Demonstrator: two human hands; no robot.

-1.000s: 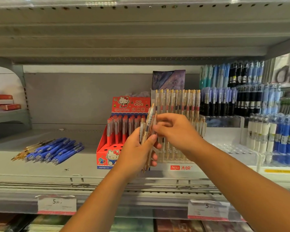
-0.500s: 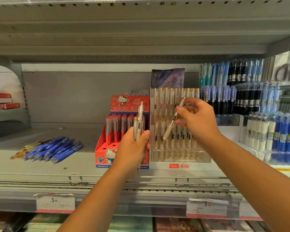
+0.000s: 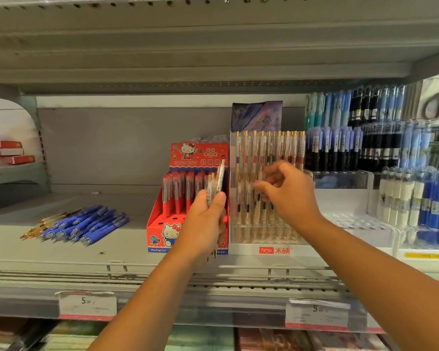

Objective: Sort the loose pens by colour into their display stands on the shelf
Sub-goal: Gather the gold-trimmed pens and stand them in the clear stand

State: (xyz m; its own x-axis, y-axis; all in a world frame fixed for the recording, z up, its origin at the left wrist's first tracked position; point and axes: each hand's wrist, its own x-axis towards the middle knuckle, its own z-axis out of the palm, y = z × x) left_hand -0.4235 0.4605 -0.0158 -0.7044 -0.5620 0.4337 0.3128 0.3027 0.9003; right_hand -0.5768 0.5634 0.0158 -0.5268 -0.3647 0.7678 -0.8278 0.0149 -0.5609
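My left hand [image 3: 205, 219] grips a small bundle of clear gold-trimmed pens [image 3: 219, 179] upright in front of the red Hello Kitty stand [image 3: 162, 224], which holds red pens. My right hand [image 3: 289, 193] is at the middle rows of the clear display stand [image 3: 274, 250], which is filled with matching clear gold pens. Its fingertips are pinched on one clear gold pen among those rows; motion blur hides the pen's outline. Loose blue pens [image 3: 86, 224] lie in a pile on the shelf at the left, with a few gold pens [image 3: 34, 230] beside them.
Tiered displays of blue, black and white pens [image 3: 365, 148] fill the shelf to the right. The shelf [image 3: 112, 254] has a wire front rail with price tags [image 3: 86, 304] below. Red boxes [image 3: 5, 153] sit on a neighbouring shelf at far left.
My right hand drew one clear pen from the bundle, carried it right and lowered it into the clear stand's rows. My left hand stayed by the red stand with the rest.
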